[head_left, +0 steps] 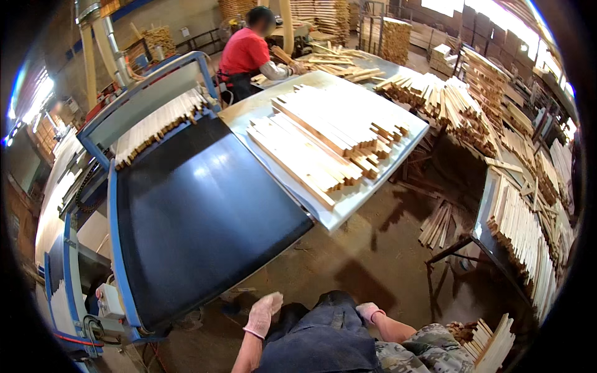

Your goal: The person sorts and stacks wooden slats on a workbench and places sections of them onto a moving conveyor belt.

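Note:
My left hand (pixel 263 314), in a pale knit glove, hangs just off the near edge of a wide black conveyor belt (pixel 199 211). Its fingers stretch out loosely, with nothing in them. By my right side, next to my dark apron, is my right hand (pixel 370 312), gloved as well; its fingers are too small and partly hidden to read. Neither hand touches any wood. Beyond the belt, a pale table (pixel 339 214) bears rows of light wooden strips (pixel 298 155) laid side by side, their ends uneven.
A blue-framed machine (pixel 140 102) with wooden strips (pixel 161 121) at its opening stands at the belt's far end. A co-worker in red (pixel 244 53) handles wood beyond the table. Stacked strips (pixel 519 217) lie on a right-hand bench; more (pixel 438 224) lie on the floor.

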### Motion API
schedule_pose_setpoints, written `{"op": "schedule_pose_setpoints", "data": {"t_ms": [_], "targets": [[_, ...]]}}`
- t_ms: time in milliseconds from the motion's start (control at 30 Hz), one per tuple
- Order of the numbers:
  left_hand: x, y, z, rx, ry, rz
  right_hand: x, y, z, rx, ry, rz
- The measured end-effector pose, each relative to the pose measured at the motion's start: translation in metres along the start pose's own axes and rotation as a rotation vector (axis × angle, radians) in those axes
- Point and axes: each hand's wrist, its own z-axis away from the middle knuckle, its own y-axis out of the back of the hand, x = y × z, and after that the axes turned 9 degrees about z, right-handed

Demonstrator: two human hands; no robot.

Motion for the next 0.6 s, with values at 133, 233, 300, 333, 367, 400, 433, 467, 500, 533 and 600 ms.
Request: {"op": "schedule_pose_setpoints", "data": {"t_ms": [133, 233, 300, 333, 367, 400, 433, 467, 500, 533, 600], "targets": [[0.057, -0.099, 0.006, -0.303, -0.177, 0.014, 0.042, -0.014, 0.013, 0.098, -0.077, -0.129], [0.102, -0.132, -0.017, -0.335, -0.303, -0.055, 0.031, -0.007, 0.0, 0.087, -0.28, -0.543], [0.117, -0.148, -0.036, -0.321, -0.379, -0.035, 0.031, 0.005, -0.002, 0.085, -0.375, -0.793], [0.125, -0.156, -0.048, -0.324, -0.397, -0.019, 0.035, 0.008, -0.005, 0.091, -0.394, -0.891], [0.135, -0.164, -0.058, -0.32, -0.425, -0.046, 0.037, 0.011, -0.008, 0.098, -0.411, -0.989], [0.141, -0.173, -0.071, -0.321, -0.455, -0.027, 0.041, 0.019, -0.006, 0.321, -0.436, -0.912], [0.146, -0.18, -0.086, -0.322, -0.484, -0.009, 0.05, 0.031, -0.008, 0.335, -0.431, -0.955], [0.151, -0.183, -0.103, -0.313, -0.495, 0.002, 0.061, 0.045, -0.013, 0.349, -0.425, -0.998], [0.157, -0.199, -0.114, -0.301, -0.518, -0.002, 0.085, 0.056, -0.008, 0.442, -0.251, -0.59], [0.167, -0.213, -0.121, -0.281, -0.53, -0.002, 0.108, 0.066, -0.006, 0.589, -0.132, -0.155], [0.185, -0.231, -0.135, -0.231, -0.589, -0.023, 0.124, 0.155, 0.017, 0.614, -0.149, 0.037]]}}
